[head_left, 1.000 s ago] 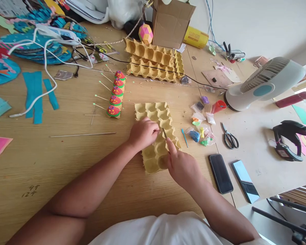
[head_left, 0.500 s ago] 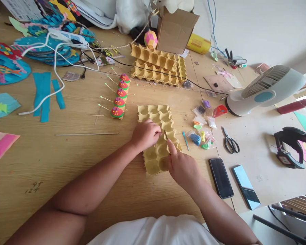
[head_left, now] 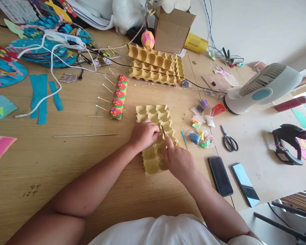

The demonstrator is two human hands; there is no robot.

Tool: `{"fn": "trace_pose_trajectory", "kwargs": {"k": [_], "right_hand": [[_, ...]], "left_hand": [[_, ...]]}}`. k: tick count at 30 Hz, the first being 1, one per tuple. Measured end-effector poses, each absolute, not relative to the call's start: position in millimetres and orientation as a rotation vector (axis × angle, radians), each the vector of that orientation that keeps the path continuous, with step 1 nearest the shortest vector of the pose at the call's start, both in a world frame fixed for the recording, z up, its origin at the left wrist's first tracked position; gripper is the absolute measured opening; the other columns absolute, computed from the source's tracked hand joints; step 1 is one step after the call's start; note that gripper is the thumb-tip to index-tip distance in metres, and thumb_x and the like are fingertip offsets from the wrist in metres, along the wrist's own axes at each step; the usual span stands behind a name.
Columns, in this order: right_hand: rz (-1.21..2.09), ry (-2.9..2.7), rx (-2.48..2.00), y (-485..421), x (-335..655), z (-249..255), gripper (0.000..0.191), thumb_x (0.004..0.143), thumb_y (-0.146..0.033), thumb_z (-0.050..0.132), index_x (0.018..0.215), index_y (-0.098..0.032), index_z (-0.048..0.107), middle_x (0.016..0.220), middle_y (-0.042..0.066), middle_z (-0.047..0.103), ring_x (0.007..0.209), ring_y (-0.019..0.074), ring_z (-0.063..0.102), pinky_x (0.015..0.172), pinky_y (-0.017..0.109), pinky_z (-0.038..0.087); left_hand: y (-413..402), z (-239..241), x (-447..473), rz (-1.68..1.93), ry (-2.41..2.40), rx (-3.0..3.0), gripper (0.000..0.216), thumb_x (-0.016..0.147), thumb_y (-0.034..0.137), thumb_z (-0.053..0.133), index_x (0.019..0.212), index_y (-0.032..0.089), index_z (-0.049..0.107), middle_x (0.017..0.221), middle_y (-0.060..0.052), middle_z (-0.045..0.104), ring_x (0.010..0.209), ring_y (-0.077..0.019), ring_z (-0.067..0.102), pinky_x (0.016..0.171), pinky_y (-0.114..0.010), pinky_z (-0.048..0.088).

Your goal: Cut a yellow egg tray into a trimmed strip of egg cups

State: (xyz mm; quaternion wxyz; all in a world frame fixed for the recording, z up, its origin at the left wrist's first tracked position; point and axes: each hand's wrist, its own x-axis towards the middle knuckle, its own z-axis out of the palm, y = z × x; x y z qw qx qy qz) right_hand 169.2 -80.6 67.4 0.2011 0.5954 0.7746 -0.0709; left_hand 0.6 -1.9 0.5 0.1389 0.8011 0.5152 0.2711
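While the left hand presses down on the yellow egg tray lying flat on the wooden table, the right hand pinches a thin blade (probably a craft knife) whose tip meets the tray's middle.

Handwritten dark figures are seen on the wooden table, lower left of the frame; they appear to read "49" above "124", though not clearly. Print on the yellow box, top centre, is too small to be read.
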Motion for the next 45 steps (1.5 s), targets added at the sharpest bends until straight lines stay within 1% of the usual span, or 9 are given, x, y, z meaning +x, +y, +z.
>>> {"fn": "trace_pose_trajectory", "kwargs": {"k": [8, 11, 16, 21, 27, 33, 38, 43, 45], "right_hand": [[-0.241, 2.172, 1.653, -81, 174, 69, 0.059, 0.106, -0.03, 0.032, 0.163, -0.017, 0.022, 0.093, 0.01, 0.077, 0.083, 0.0238, 0.075, 0.063, 0.029, 0.048], [-0.215, 2.144, 1.66, -79, 171, 70, 0.06, 0.106, -0.03, 0.033, 0.163, -0.016, 0.022, 0.091, 0.01, 0.077, 0.083, 0.0245, 0.076, 0.062, 0.029, 0.048], [-0.268, 2.185, 1.642, -86, 175, 73, 0.059, 0.106, -0.028, 0.032, 0.162, -0.015, 0.023, 0.093, 0.009, 0.078, 0.08, 0.0225, 0.075, 0.062, 0.029, 0.047], [-0.218, 2.157, 1.641, -78, 171, 71, 0.059, 0.106, -0.028, 0.034, 0.163, -0.015, 0.023, 0.09, 0.009, 0.077, 0.082, 0.0237, 0.075, 0.06, 0.029, 0.046], [-0.227, 2.185, 1.647, -86, 175, 70, 0.059, 0.106, -0.029, 0.032, 0.163, -0.016, 0.022, 0.094, 0.011, 0.078, 0.081, 0.0223, 0.076, 0.063, 0.028, 0.048], [-0.192, 2.145, 1.659, -81, 168, 72, 0.06, 0.105, -0.028, 0.035, 0.163, -0.015, 0.023, 0.09, 0.01, 0.077, 0.081, 0.0251, 0.076, 0.06, 0.03, 0.047], [-0.239, 2.162, 1.653, -88, 172, 74, 0.058, 0.106, -0.027, 0.031, 0.162, -0.014, 0.025, 0.093, 0.01, 0.078, 0.08, 0.0235, 0.076, 0.061, 0.03, 0.047], [-0.197, 2.146, 1.648, -77, 168, 72, 0.06, 0.106, -0.029, 0.033, 0.163, -0.014, 0.021, 0.092, 0.011, 0.077, 0.085, 0.0239, 0.076, 0.061, 0.029, 0.048], [-0.2, 2.146, 1.646, -78, 168, 72, 0.06, 0.106, -0.029, 0.032, 0.163, -0.014, 0.021, 0.092, 0.011, 0.077, 0.083, 0.0235, 0.076, 0.061, 0.029, 0.048]], "left_hand": [[-2, 0, 1, 0.761, 1.495, 2.31, 0.019, 0.088, 0.023, 0.062, 0.07, 0.023, 0.069, 0.072, -0.004, 0.071, 0.086, -0.0243, 0.058, 0.065, -0.034, 0.038], [-2, 0, 1, 0.764, 1.499, 2.315, 0.017, 0.087, 0.023, 0.063, 0.071, 0.023, 0.069, 0.073, -0.003, 0.071, 0.087, -0.0241, 0.059, 0.065, -0.035, 0.038], [-3, 0, 1, 0.791, 1.491, 2.303, 0.018, 0.087, 0.025, 0.065, 0.069, 0.023, 0.068, 0.074, -0.002, 0.072, 0.085, -0.0228, 0.059, 0.065, -0.035, 0.038], [-2, 0, 1, 0.776, 1.492, 2.314, 0.017, 0.087, 0.024, 0.064, 0.071, 0.023, 0.069, 0.075, -0.003, 0.071, 0.086, -0.0234, 0.059, 0.066, -0.035, 0.04], [-2, -1, 1, 0.783, 1.494, 2.294, 0.017, 0.086, 0.025, 0.066, 0.069, 0.023, 0.069, 0.074, -0.002, 0.071, 0.085, -0.0231, 0.059, 0.065, -0.035, 0.039], [-2, -1, 1, 0.768, 1.502, 2.311, 0.017, 0.086, 0.024, 0.064, 0.07, 0.023, 0.069, 0.073, -0.003, 0.071, 0.086, -0.0239, 0.059, 0.063, -0.034, 0.037], [-2, -1, 2, 0.768, 1.51, 2.286, 0.019, 0.087, 0.025, 0.065, 0.069, 0.023, 0.069, 0.072, -0.003, 0.071, 0.086, -0.0239, 0.059, 0.064, -0.034, 0.038], [-1, -1, 1, 0.777, 1.486, 2.325, 0.017, 0.087, 0.023, 0.063, 0.072, 0.023, 0.07, 0.074, -0.003, 0.072, 0.087, -0.0241, 0.059, 0.065, -0.034, 0.038], [-1, -1, 1, 0.781, 1.492, 2.317, 0.018, 0.087, 0.024, 0.063, 0.071, 0.022, 0.069, 0.073, -0.003, 0.071, 0.086, -0.0237, 0.059, 0.064, -0.034, 0.036]]}}
